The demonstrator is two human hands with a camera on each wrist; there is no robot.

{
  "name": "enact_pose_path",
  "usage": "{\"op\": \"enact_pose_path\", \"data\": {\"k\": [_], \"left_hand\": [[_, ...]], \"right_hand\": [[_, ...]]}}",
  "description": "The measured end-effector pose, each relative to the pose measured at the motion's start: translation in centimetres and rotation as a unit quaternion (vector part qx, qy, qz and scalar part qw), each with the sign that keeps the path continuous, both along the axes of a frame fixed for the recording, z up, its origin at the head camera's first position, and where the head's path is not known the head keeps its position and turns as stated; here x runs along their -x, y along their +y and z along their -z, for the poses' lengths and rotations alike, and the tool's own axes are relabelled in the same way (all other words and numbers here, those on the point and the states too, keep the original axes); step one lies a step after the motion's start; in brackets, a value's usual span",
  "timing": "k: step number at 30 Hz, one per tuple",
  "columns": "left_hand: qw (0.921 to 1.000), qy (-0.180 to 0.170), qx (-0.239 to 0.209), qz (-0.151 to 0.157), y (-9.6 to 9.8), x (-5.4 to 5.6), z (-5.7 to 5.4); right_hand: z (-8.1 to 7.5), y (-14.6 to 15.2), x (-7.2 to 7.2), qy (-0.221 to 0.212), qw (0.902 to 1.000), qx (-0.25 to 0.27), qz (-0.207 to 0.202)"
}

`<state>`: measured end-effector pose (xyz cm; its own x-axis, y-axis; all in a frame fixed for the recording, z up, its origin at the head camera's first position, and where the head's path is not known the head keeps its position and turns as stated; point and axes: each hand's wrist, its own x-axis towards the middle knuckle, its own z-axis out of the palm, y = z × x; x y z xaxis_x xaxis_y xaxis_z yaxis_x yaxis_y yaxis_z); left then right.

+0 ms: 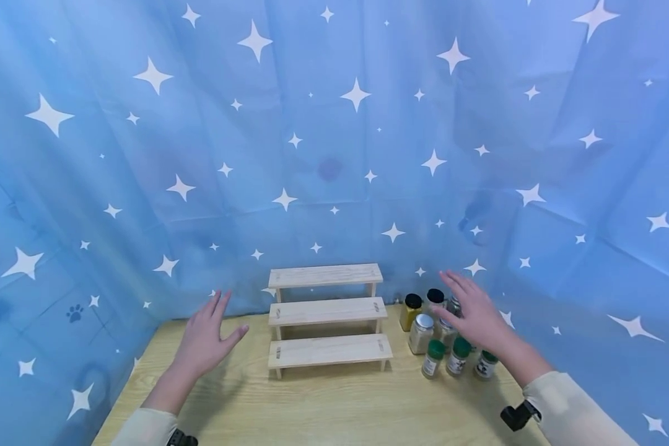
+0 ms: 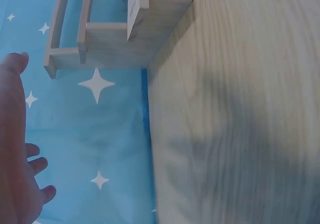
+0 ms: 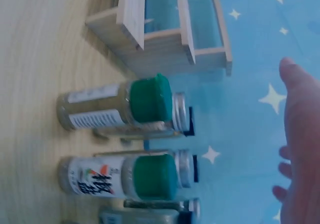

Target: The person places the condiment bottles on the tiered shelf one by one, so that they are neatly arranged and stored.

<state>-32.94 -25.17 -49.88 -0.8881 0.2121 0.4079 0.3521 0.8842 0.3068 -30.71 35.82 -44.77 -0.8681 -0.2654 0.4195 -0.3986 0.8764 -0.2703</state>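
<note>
My left hand (image 1: 203, 337) hovers above the table at the left of a three-step wooden rack (image 1: 327, 311), fingers spread and holding nothing. On the other side my right hand (image 1: 474, 313) is raised over a group of spice jars, its fingers extended and nothing in them. Green-capped jars (image 1: 433, 359) form the front row. Behind them stand a silver-lidded jar (image 1: 422, 334) and a black-lidded jar with yellow contents (image 1: 411, 311). The right hand partly covers the jars at the back. In the right wrist view, a green-capped jar (image 3: 100, 176) shows a printed label.
The light wooden table (image 1: 334, 409) carries the rack near its back edge. A blue cloth (image 1: 329, 155) with white stars hangs behind and along both sides. Black wrist cameras (image 1: 520, 415) are strapped at both sleeves.
</note>
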Motion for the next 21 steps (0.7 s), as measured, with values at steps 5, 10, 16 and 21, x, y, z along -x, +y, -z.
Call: {"op": "enact_pose_path", "data": {"k": [5, 10, 16, 21], "left_hand": [[0.9961, -0.029, -0.079, 0.026, 0.6, -0.3, 1.5], [0.9854, -0.059, -0.151, 0.05, 1.5, -0.6, 3.1], [0.9556, -0.138, -0.25, 0.073, 2.7, -1.2, 4.8], [0.9255, -0.189, -0.314, 0.097, 3.4, -1.3, 5.8]], "right_hand": [[0.5, -0.7, -1.5, -0.023, 0.9984, 0.051, -0.006], [1.3, -1.1, -2.7, -0.052, 0.9911, 0.121, -0.014], [2.7, -1.3, -4.4, -0.105, 0.9721, 0.209, -0.015], [4.0, -1.3, -5.2, -0.144, 0.959, 0.244, -0.005]]}}
